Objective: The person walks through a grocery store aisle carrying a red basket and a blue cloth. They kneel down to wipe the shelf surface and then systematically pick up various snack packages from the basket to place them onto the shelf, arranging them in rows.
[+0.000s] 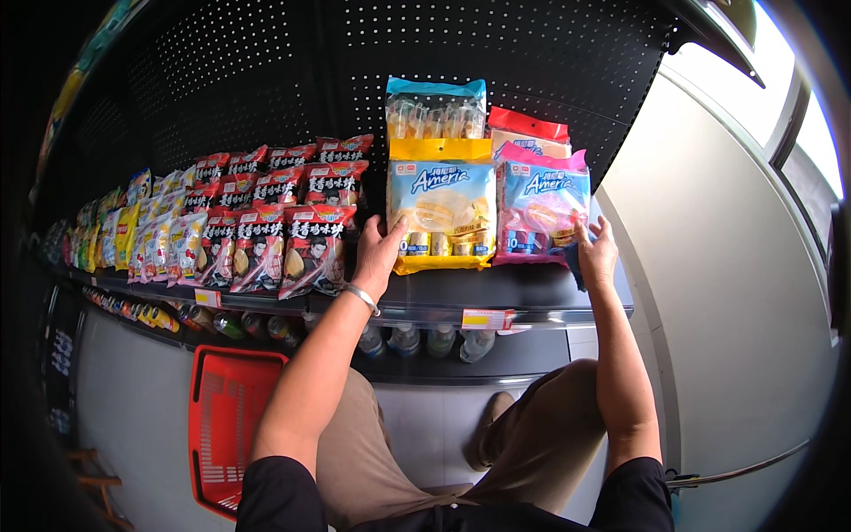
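A yellow, blue-lettered biscuit pack stands on the black shelf, a pink pack beside it. The left hand, loosely spread, touches the yellow side; the right hand curls at the pink edge, its grip unclear to me. A price label fronts the shelf; a red basket sits below.

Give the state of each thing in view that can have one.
Yellow pack: upright, seemingly sealed.
Pink pack: upright, seemingly sealed.
Blue-topped pack: upright, partly behind the yellow pack.
Red-topped pack: partly hidden behind the pink pack.
Red snack bags: arranged in rows, seemingly sealed.
Clear bottles: upright, partly hidden.
Red basket: open-topped, partly hidden.
Left grip: at the yellow pack's left edge.
Right grip: at the pink pack's right edge.
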A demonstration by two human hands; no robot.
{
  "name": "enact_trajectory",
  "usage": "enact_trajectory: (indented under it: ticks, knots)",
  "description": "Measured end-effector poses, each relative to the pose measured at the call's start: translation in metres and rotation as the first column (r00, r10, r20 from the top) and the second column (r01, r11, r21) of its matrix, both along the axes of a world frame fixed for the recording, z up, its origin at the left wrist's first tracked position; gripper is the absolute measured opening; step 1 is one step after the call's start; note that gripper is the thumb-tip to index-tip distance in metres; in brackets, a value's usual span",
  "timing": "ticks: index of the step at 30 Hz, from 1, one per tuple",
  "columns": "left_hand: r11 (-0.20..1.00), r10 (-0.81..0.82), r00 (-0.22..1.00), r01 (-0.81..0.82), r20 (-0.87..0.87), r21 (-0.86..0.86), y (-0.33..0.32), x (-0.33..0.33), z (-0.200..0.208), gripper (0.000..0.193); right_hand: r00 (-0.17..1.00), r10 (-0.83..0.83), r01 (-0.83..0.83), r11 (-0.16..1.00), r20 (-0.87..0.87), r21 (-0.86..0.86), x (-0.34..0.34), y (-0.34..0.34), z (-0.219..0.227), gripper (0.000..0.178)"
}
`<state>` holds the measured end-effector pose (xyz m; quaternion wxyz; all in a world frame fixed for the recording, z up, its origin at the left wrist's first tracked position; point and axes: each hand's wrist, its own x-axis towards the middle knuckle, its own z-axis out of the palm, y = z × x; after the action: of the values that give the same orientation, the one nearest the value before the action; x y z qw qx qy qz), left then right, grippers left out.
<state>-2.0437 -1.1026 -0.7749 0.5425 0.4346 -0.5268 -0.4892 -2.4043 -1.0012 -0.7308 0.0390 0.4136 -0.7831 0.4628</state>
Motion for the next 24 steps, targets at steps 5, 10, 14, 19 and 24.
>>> enact_trajectory:
  ticks: [5, 10, 14, 19, 24]
  knots:
    - [0.999, 0.045, 0.992, -0.047, 0.118, 0.015, 0.000, -0.003, -0.007, 0.051, 0.999, 0.032, -0.031, 0.997, -0.017, 0.071, 0.004, -0.005, -0.012, 0.075]
    - [0.997, 0.073, 0.967, -0.063, 0.242, -0.049, 0.001, -0.030, -0.009, 0.040, 0.999, 0.051, -0.050, 0.995, -0.015, 0.087, -0.007, 0.007, -0.009, 0.071]
    - [0.988, -0.135, 0.991, 0.133, -0.017, -0.079, -0.009, -0.023, -0.026, 0.032, 0.989, 0.078, -0.069, 0.995, -0.129, 0.068, -0.008, -0.003, -0.021, 0.047]
    - [0.999, 0.020, 0.994, -0.016, 0.106, -0.038, -0.008, -0.015, -0.027, 0.040, 1.000, 0.018, -0.019, 0.990, 0.010, 0.138, 0.007, -0.008, -0.012, 0.052]
    - [0.999, 0.032, 0.993, -0.027, 0.115, -0.042, -0.007, -0.024, -0.026, 0.042, 0.999, 0.024, -0.017, 0.990, -0.045, 0.143, 0.000, -0.005, -0.008, 0.049]
